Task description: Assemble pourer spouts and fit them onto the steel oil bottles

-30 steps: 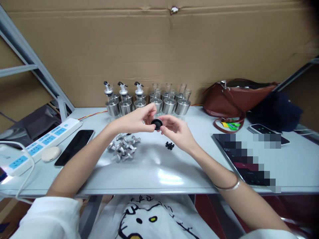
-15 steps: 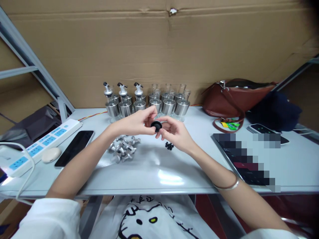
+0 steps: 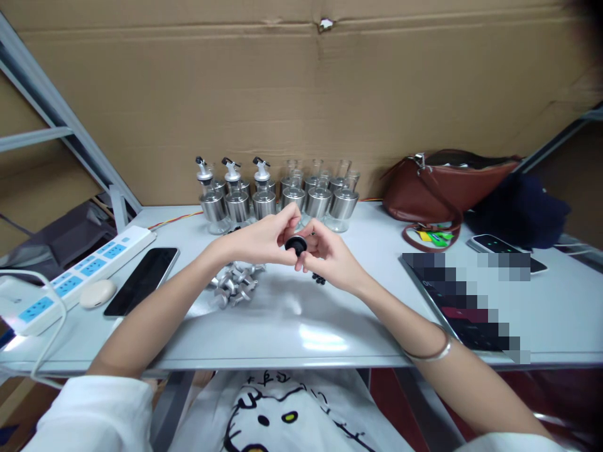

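Both hands are meeting above the middle of the pale table [image 3: 301, 314], pinching one small black round cap [image 3: 296, 243] between them. The left hand [image 3: 261, 242] is closing thumb and fingers on the cap's left edge, and the right hand [image 3: 330, 258] is curling its fingertips around the right edge, seemingly so that each hand can steady or turn the part against the other. The cap is hanging in the air just in front of the row of steel-collared glass pourer bottles [image 3: 277, 198], which is standing along the cardboard wall. A heap of silver metal spouts [image 3: 234, 282] is lying on the table just left of the cap and below the left wrist, and a small cluster of black rings [image 3: 319, 278] is peeking out just below the right hand, both within easy reach. Compared with half a second ago, the hands are sitting slightly lower and closer together, and the right hand's fingers are curling more tightly, now covering most of the black rings
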Demonstrator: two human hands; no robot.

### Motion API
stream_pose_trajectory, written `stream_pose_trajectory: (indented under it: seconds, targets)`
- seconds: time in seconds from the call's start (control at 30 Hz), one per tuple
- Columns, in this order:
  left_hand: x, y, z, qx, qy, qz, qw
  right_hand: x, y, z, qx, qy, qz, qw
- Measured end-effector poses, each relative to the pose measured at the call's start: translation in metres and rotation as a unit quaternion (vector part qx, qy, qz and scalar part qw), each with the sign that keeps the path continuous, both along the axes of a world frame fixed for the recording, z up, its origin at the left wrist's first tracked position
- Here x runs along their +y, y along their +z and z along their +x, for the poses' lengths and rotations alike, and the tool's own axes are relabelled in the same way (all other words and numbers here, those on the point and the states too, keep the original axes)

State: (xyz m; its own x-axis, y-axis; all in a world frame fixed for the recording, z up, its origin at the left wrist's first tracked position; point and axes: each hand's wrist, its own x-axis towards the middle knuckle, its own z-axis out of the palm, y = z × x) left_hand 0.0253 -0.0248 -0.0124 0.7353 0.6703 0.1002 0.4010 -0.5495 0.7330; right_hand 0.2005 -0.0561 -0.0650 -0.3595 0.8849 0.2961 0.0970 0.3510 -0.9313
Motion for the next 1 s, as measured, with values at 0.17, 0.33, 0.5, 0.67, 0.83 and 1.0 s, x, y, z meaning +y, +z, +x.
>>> stream_pose_trajectory:
  seconds: [0.17,0.33,0.5,0.67,0.83,1.0]
  targets:
    - [-0.001,0.000,0.003,-0.003,-0.026,0.015,1.000,-0.004,0.000,-0.001,-0.016,-0.008,0.023,1.000]
    - [-0.003,0.002,0.004,-0.001,-0.025,0.029,0.999,-0.006,0.000,0.000,-0.032,-0.025,0.040,0.998]
    - [-0.004,0.001,0.005,-0.005,-0.027,0.044,0.999,-0.007,0.002,-0.001,-0.036,-0.036,0.055,0.997]
    - [-0.004,0.001,0.006,-0.014,-0.034,0.060,0.998,-0.009,0.002,0.000,-0.039,-0.047,0.065,0.996]
    - [-0.002,0.002,0.004,-0.004,-0.007,0.062,0.998,-0.001,-0.005,0.000,0.008,-0.007,0.032,0.999]
    - [0.003,0.001,-0.003,0.008,0.025,0.104,0.994,0.011,-0.006,0.005,-0.020,-0.038,0.097,0.994]
